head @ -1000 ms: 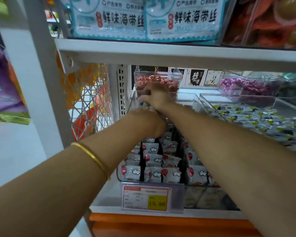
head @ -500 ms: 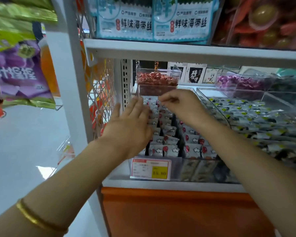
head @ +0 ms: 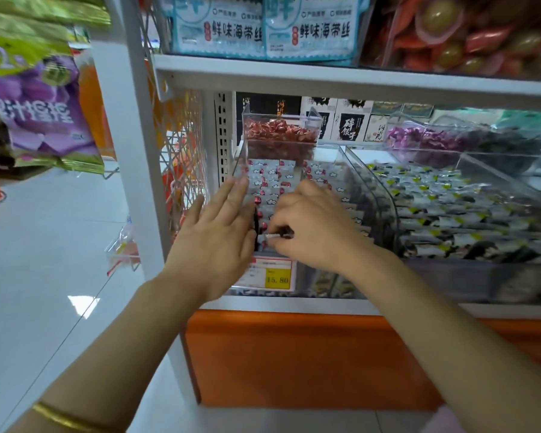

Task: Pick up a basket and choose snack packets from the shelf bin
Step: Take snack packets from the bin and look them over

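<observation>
— What have your hands got?
— My right hand [head: 313, 226] pinches one packet [head: 274, 236] at its 9 o'clock side, over the front of the bin [head: 378, 189]. My left hand [head: 213, 242] is flat with fingers spread, by the bin's 9 o'clock wall.
— What could go wrong?
— I hold only an edge, so I think it may slip back among the rows or drag neighbours out. I see no basket.
— How does it lie?
— Long axis 9 to 3, free end toward 9.

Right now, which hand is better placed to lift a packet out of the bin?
Right. The right hand pinches a packet at the front of the bin; the left hand is flat, open, holding nothing.
</observation>
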### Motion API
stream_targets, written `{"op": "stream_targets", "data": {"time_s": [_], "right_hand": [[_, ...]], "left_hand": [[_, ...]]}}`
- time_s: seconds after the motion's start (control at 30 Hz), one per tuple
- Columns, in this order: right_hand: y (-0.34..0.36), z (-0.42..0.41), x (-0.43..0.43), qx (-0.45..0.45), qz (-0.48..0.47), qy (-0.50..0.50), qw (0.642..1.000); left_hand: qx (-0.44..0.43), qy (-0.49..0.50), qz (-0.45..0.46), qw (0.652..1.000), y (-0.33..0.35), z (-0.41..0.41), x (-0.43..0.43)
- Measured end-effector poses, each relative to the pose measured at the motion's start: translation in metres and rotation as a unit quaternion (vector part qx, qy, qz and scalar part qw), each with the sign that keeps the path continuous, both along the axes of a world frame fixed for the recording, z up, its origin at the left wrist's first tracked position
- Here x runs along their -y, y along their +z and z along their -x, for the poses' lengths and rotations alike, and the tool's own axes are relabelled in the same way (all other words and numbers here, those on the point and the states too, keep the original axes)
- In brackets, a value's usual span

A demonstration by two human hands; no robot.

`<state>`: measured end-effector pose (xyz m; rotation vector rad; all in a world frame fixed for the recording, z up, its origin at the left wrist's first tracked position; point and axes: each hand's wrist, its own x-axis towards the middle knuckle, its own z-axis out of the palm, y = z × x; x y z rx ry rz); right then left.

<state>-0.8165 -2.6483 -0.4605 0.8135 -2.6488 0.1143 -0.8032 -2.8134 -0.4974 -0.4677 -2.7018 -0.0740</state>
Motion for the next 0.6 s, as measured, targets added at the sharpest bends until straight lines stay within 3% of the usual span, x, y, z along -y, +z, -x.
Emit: {"op": "stream_targets", "data": {"time_s": [0.1,0.17,0.27,0.37,0.43,0.5,0.6], "right_hand": [[0.002,0.000,0.000,0.021,0.098,0.011,0.995],[0.006,-0.003,-0.003,0.042,0.232,0.025,0.972],[0.015,-0.010,-0.013,0.026,0.424,0.036,0.904],[0.020,-0.014,-0.026,0.037,0.553,0.028,0.832],[0.019,-0.018,-0.032,0.094,0.631,0.034,0.769],[0.015,-0.022,-0.036,0.157,0.679,0.048,0.716],[0.008,-0.025,-0.046,0.209,0.671,0.065,0.708]], "left_hand": [[0.012,-0.035,-0.062,0.997,0.002,-0.001,-0.001],[0.020,-0.065,-0.149,0.987,0.006,-0.002,-0.002],[-0.015,-0.075,-0.239,0.968,0.015,-0.006,0.000],[-0.043,-0.069,-0.235,0.969,0.020,-0.012,-0.002],[-0.040,-0.068,-0.238,0.968,0.022,-0.016,-0.006],[-0.011,-0.072,-0.270,0.960,0.024,-0.019,-0.009],[0.050,-0.084,-0.352,0.931,0.027,-0.022,-0.012]]}}
